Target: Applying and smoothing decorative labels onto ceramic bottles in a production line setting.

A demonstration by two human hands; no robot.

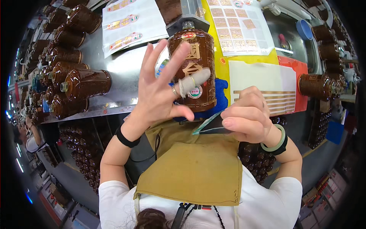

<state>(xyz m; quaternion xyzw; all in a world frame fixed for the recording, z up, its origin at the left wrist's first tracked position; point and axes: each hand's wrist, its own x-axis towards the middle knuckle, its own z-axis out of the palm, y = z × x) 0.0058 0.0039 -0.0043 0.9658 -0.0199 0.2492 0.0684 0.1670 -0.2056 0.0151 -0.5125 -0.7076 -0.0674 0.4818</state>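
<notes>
A large brown glass bottle (198, 53) with gold lettering and a round sticker lies on a blue padded rest (221, 91), its neck pointing away from me. My left hand (160, 87) is spread over the bottle's left side, with a whitish wrap round one finger; whether it touches the glass I cannot tell. In my right hand (248, 114), fingers closed, is a flat, dark, pointed piece with a pale green edge (211, 125), like a glass shard. Its tip points left, just below the bottle's base. My fingers hide its other end.
Several brown bottles (87, 82) stand on the left of the metal table (126, 70). Sticker sheets lie at the far left (133, 23) and far right (263, 42). Beside my right hand is a gold-striped sheet (263, 76) on a red board (301, 72). A blue bowl (304, 29) sits beyond.
</notes>
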